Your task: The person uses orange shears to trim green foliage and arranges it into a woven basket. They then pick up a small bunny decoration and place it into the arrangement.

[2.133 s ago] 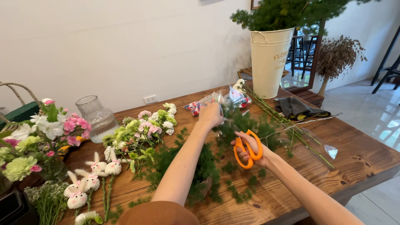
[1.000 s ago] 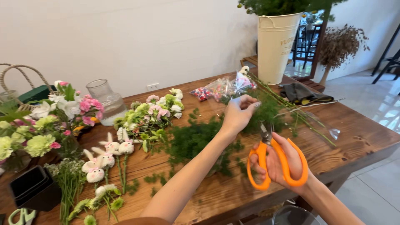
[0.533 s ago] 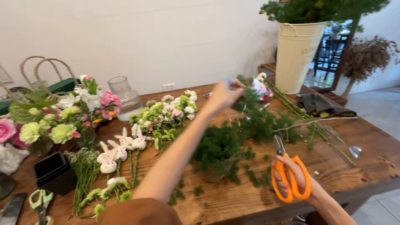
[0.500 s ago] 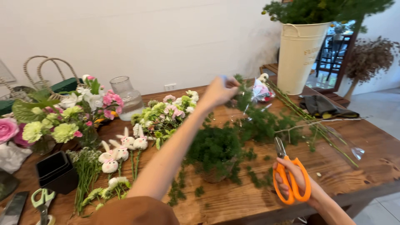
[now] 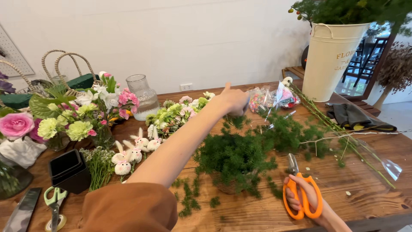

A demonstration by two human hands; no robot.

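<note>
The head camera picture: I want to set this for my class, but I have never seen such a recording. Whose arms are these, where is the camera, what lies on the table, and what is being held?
The camera sits on a person's head and looks down, so both arms are that person's own. The left hand reaches across the wooden table, closed on feathery green foliage. The right hand grips orange-handled scissors, blades pointing away. On the table lie knitted bunny flowers, green and pink carnations, a glass vase, black square pots, green-handled scissors and long bare stems. A cream metal bucket holds greenery.
</note>
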